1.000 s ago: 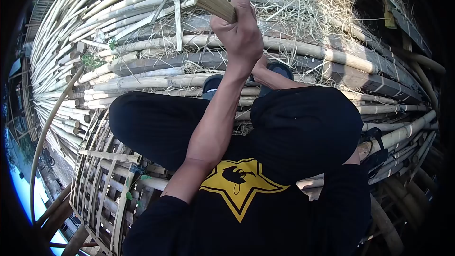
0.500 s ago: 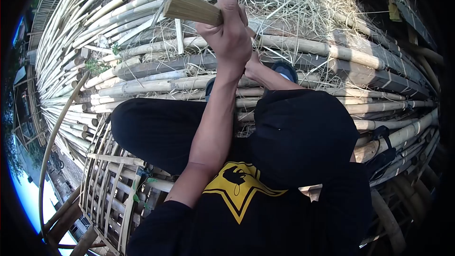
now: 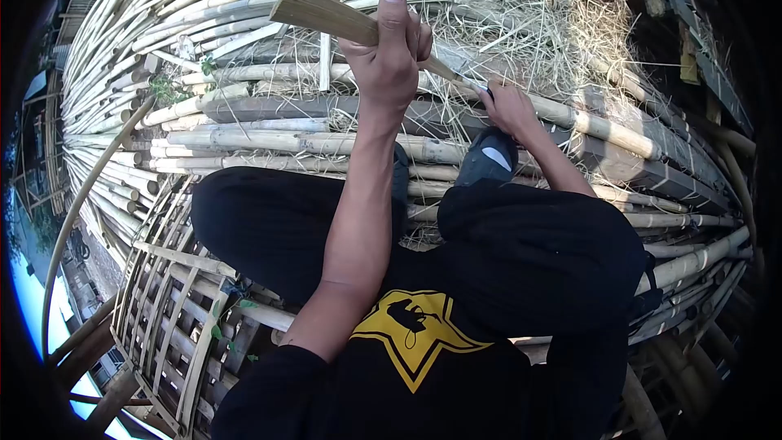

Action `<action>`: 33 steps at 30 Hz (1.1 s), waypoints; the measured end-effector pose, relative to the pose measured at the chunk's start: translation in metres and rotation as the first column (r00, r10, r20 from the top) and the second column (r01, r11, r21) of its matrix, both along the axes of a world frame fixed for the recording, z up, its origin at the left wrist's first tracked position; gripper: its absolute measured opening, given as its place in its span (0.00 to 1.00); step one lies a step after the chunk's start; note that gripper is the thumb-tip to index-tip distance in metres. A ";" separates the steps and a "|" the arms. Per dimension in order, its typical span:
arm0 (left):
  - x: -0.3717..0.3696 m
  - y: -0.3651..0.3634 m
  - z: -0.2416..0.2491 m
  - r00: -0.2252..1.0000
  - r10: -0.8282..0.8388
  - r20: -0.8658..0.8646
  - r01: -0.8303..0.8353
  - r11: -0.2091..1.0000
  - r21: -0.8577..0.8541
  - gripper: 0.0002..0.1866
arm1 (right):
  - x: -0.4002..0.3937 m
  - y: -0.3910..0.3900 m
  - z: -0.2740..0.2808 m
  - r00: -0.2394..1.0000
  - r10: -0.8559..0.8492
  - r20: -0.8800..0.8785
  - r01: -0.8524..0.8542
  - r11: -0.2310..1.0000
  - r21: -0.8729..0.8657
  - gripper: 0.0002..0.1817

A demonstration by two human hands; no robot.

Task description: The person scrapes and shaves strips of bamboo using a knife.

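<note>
My left hand (image 3: 386, 61) is closed around a split bamboo piece (image 3: 319, 15), its thumb stretched out and pointing away from me. The wide, squared end sticks out to the left; the narrower part emerges on the other side and slopes down to the right. At that narrow end, my right hand (image 3: 511, 109) is closed on a knife, whose pale blade (image 3: 469, 84) overlaps the tip of the bamboo. The fingers hide most of the knife's handle.
Long bamboo poles (image 3: 285, 143) lie side by side under and around my feet. Thin shavings (image 3: 529, 33) cover the ground ahead. A woven bamboo lattice (image 3: 175, 301) stands at lower left, beside a curved pole (image 3: 81, 204). My shoe (image 3: 487, 159) rests close below the right hand.
My right hand has moved right and away from my left hand, out to the bamboo's narrow end, bringing the knife into sight. My left hand still grips the bamboo in nearly the same place.
</note>
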State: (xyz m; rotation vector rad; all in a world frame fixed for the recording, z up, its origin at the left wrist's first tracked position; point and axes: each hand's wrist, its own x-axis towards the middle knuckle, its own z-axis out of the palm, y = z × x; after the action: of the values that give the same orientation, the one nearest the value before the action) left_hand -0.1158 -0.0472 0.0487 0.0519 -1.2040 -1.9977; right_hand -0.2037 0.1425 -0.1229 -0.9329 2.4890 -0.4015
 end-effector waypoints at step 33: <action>-0.003 0.017 0.001 0.992 0.125 -0.018 -0.126 0.989 -0.075 0.18 | 0.036 0.015 -0.039 0.969 0.087 -0.230 -0.112 0.989 -0.098 0.14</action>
State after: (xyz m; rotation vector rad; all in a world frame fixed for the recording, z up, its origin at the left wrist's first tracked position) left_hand -0.1187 -0.0303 0.0496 0.0748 -1.2367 -1.8395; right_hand -0.1675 0.1578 -0.1620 -1.2027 2.6295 -0.4248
